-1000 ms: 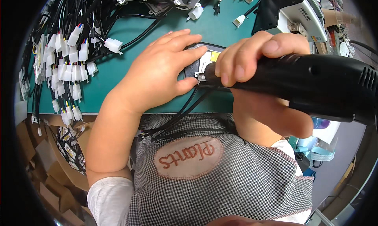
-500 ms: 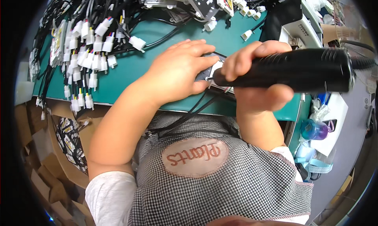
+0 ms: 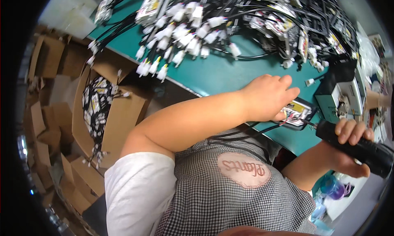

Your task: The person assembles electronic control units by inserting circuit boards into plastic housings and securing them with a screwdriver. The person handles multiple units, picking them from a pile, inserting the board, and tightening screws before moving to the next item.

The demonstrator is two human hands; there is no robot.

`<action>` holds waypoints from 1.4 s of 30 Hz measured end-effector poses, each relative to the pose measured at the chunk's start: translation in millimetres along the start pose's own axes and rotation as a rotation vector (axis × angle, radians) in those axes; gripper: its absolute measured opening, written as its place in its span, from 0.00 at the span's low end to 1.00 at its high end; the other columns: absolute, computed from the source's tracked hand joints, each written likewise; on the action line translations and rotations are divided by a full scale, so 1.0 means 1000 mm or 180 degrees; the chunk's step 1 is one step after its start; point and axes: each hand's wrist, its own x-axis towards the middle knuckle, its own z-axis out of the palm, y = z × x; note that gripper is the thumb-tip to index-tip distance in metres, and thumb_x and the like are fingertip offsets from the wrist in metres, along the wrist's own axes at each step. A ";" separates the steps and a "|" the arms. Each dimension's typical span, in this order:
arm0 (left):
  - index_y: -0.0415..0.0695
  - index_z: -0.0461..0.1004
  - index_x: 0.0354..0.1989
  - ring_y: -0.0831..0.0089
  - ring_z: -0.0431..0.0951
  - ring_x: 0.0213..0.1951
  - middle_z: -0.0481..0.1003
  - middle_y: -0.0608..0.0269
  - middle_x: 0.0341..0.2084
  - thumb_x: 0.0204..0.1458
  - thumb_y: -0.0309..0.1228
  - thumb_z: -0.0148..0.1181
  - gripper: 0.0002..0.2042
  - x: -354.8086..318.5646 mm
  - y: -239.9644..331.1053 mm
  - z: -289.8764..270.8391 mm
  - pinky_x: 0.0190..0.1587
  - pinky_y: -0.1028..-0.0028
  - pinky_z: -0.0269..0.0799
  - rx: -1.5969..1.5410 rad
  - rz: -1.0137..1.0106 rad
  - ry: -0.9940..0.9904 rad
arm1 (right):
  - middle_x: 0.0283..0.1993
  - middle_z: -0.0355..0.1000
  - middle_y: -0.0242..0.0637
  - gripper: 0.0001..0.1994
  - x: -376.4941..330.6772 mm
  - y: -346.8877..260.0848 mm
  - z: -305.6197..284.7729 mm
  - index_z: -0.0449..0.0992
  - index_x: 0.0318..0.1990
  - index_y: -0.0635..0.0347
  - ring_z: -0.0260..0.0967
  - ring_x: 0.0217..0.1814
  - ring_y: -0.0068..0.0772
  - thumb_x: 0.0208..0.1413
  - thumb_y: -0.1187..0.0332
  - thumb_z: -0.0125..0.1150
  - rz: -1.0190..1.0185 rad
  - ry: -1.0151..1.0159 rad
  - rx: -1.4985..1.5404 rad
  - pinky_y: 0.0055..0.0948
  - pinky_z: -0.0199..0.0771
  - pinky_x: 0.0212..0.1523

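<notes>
My left hand grips the left end of a small black-cased electronic unit, its thumb by the red and dark wires. The unit's inner side shows a white and yellow face, and black cables run from it toward my apron. A black electric screwdriver is in my right hand, fingers wrapped round the barrel. Its thin bit points left at the unit's right part; whether the tip touches, I cannot tell.
Cables with white connectors and more units heap along the back of the green table. A white metal box stands at the right. Lower left, a cardboard box holds similar cabled parts. A blue-purple bottle lies at lower right.
The view has swung left, so the table and hands appear farther right. The screwdriver has drawn back from the unit, uncovering its inner face. My left hand keeps its hold.
</notes>
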 end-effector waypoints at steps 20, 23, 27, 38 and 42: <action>0.45 0.79 0.42 0.59 0.72 0.49 0.75 0.53 0.43 0.51 0.43 0.62 0.16 -0.429 -0.093 -0.256 0.52 0.65 0.66 0.3530 -0.3659 0.2106 | 0.29 0.61 0.32 0.38 0.018 0.016 -0.041 0.68 0.45 0.63 0.59 0.24 0.25 0.41 0.35 0.62 0.0510 -0.0098 0.0395 0.27 0.60 0.30; 0.43 0.79 0.41 0.61 0.73 0.47 0.75 0.55 0.41 0.50 0.40 0.63 0.15 -0.356 -0.118 -0.232 0.52 0.69 0.65 0.2579 -0.3174 0.2369 | 0.29 0.61 0.33 0.37 0.010 0.015 -0.035 0.68 0.46 0.63 0.60 0.24 0.26 0.43 0.36 0.61 0.0454 -0.0050 0.0227 0.28 0.61 0.29; 0.42 0.78 0.38 0.66 0.74 0.43 0.74 0.58 0.38 0.51 0.32 0.62 0.09 -0.231 -0.110 -0.191 0.49 0.72 0.66 0.1781 -0.2204 0.2377 | 0.30 0.65 0.37 0.40 0.008 0.033 -0.027 0.65 0.50 0.63 0.64 0.23 0.31 0.44 0.32 0.58 0.0230 0.0057 0.0236 0.32 0.65 0.27; 0.42 0.78 0.37 0.62 0.73 0.41 0.74 0.57 0.36 0.44 0.27 0.65 0.10 0.078 -0.031 -0.117 0.46 0.69 0.68 0.0855 0.0574 0.1445 | 0.26 0.64 0.34 0.38 0.007 0.038 -0.049 0.62 0.45 0.59 0.64 0.20 0.28 0.44 0.30 0.57 0.0194 0.0799 -0.0240 0.30 0.70 0.25; 0.43 0.78 0.39 0.57 0.76 0.41 0.77 0.55 0.33 0.47 0.39 0.62 0.14 0.174 -0.036 -0.073 0.46 0.63 0.70 0.1529 0.0218 0.0754 | 0.26 0.64 0.35 0.38 0.007 0.037 -0.060 0.60 0.44 0.60 0.66 0.21 0.29 0.44 0.32 0.60 0.0077 0.0597 -0.0256 0.30 0.72 0.25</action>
